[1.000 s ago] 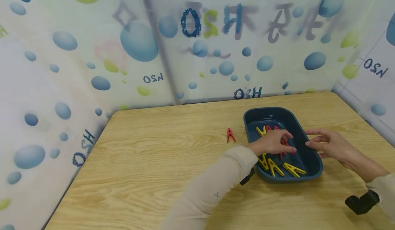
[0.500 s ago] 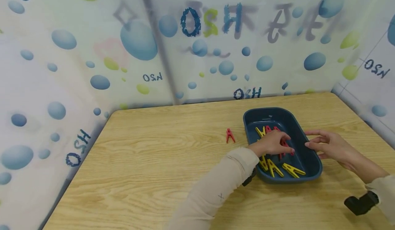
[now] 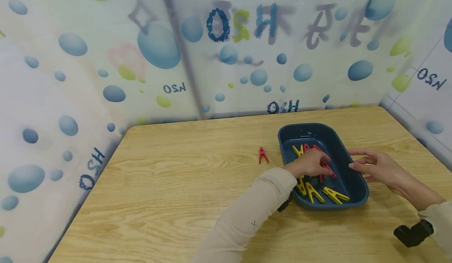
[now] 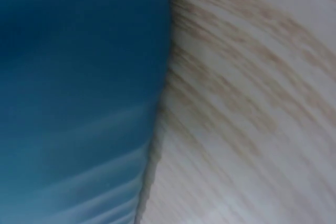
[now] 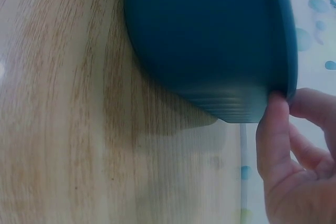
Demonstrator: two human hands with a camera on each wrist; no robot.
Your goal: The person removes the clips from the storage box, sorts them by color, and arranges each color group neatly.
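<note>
Tray (image 3: 308, 132), rim in a pinch of the right hand (image 3: 381, 169), left hand (image 3: 310, 163) over red clothespins (image 3: 331, 171), its hold unclear.

The head view is looking forward and down across the table (image 3: 169, 200) and tub (image 3: 340, 178). Both wrist views are facing the tub's outside from close by, the right one sharing the right hand (image 3: 379, 168) with the head view

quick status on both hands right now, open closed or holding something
Left hand: among red pegs; whether it grips one can't be told.
Right hand: holding the tray rim.
</note>
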